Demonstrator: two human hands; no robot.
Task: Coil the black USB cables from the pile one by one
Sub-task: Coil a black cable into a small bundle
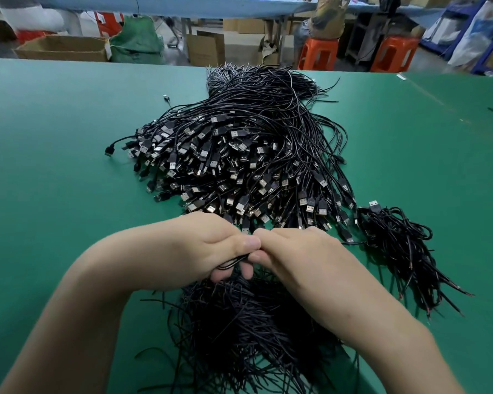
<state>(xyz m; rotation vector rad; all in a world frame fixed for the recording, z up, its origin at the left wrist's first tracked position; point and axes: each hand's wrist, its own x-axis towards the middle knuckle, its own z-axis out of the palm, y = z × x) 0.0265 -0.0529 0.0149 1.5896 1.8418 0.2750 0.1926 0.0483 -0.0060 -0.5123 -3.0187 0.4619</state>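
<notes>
A big pile of black USB cables [239,155] lies in the middle of the green table, plugs toward me. My left hand [205,248] and my right hand [299,251] meet just in front of it, thumbs touching. Between them they pinch a looped black cable [234,263], whose strands show under my left thumb. Most of that cable is hidden by my fingers. A small heap of coiled cables [402,245] lies to the right of my right hand.
Under my forearms lies a heap of short black ties [248,322]. The green table [54,166] stretches left and right. Beyond its far edge stand cardboard boxes [63,48], orange stools [319,54] and a seated person [328,18].
</notes>
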